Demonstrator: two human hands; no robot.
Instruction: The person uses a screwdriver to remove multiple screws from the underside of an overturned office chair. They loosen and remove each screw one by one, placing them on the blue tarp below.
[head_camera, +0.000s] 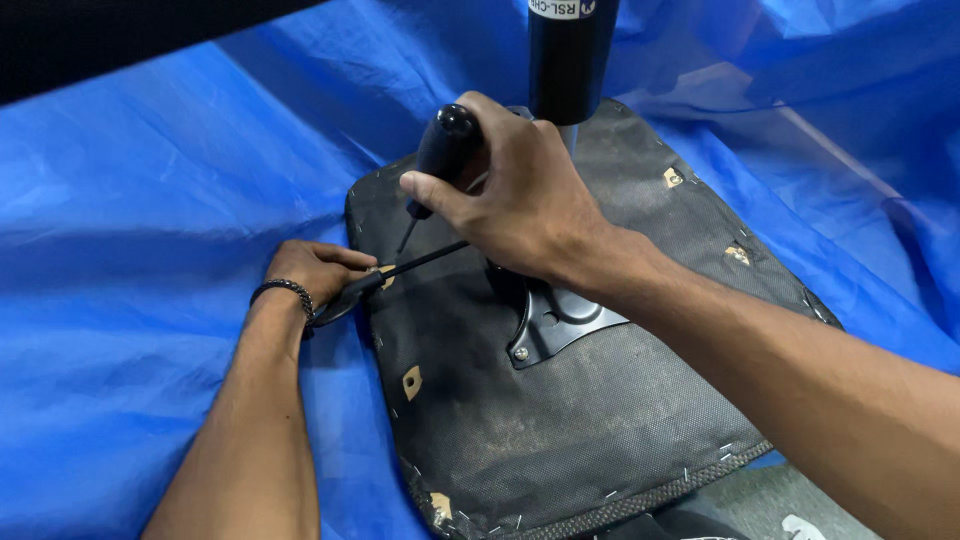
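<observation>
An upturned chair seat (560, 420) lies on a blue tarp, its dusty black underside fabric stapled round the edge. My right hand (515, 195) grips the black handle of a screwdriver (440, 150), whose tip points down at the seat's left edge. My left hand (315, 270), with a dark beaded bracelet on the wrist, rests at that same edge and holds a thin black tool (385, 275) whose rod runs toward the seat's middle. A black metal mounting plate (555, 325) with a screw sits under my right wrist, and a black cylinder (570, 60) rises from it.
Crumpled blue tarp (150, 220) covers the surface all round the seat. Several small tan holes (411, 381) show in the fabric. A dark strip runs across the top left. A grey floor patch (770, 500) shows at the bottom right.
</observation>
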